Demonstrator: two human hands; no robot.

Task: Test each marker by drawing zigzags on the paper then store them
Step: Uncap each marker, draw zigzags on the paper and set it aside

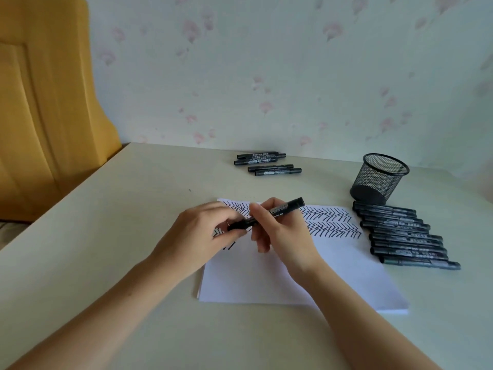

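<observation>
A black marker lies slanted between both hands above the white paper. My right hand grips its barrel, and my left hand pinches its lower left end, where the cap sits. Rows of black zigzags fill the top of the sheet. A row of several black markers lies to the right of the paper. A second group of several markers lies at the table's far edge. A black mesh pen cup stands behind the right-hand row.
The pale table runs to the flowered wall behind. A yellow wooden panel stands beyond the table's left edge.
</observation>
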